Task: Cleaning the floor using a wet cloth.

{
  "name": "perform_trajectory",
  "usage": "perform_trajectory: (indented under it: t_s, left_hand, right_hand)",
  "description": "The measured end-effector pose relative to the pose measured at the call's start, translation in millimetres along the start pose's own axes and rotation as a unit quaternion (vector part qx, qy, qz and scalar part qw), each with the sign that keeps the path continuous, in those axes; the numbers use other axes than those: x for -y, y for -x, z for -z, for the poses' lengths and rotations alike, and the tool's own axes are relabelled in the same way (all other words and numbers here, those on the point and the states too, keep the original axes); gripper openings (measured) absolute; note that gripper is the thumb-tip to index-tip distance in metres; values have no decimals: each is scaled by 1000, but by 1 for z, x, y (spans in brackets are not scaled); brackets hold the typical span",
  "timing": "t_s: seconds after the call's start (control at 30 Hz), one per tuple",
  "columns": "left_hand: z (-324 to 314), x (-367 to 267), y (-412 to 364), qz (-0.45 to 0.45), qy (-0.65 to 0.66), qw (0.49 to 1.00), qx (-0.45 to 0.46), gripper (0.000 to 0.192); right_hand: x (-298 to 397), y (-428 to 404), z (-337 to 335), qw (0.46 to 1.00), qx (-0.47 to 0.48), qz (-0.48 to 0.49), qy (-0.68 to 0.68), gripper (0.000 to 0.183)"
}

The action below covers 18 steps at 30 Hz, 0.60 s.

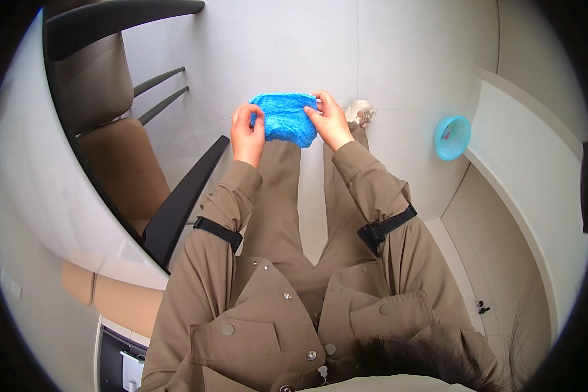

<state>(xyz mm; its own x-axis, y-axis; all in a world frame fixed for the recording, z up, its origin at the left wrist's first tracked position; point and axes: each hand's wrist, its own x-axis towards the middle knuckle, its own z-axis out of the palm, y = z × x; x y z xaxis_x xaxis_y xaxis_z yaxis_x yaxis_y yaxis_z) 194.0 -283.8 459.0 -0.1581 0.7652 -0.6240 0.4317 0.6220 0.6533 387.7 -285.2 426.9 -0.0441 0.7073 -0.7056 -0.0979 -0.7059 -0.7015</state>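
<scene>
A bright blue, crumpled cloth [286,120] is stretched between my hands above the floor, in front of my legs. My left hand [248,130] pinches its left edge, with thumb and fingers brought together. At the upper right corner, my right hand [330,120] grips the cloth, its thumb on the near face and fingers behind. The cloth's lower edge hangs loose and uneven. Below it my brown trouser legs [277,196] show, and a pale slipper [360,112] sticks out past my right hand.
A light blue plastic basin [452,138] stands on the tiled floor [284,44] at the right, beside a white ledge [524,161]. On the left are a white table [34,196] and a brown chair [122,166] with black arms and legs. A tan bench seat [122,299] lies lower left.
</scene>
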Motion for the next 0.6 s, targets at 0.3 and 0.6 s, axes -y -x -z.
perform_trajectory:
  t_s: [0.3,0.6]
  left_hand:
    - [-14,57,-50,-56,-78,992,80,44]
    - [-27,115,-150,-252,-222,937,93,60]
  right_hand:
    - [-53,-48,-3,999,-13,-5,49,30]
    - [-127,-146,-9,1000,-12,13,23,33]
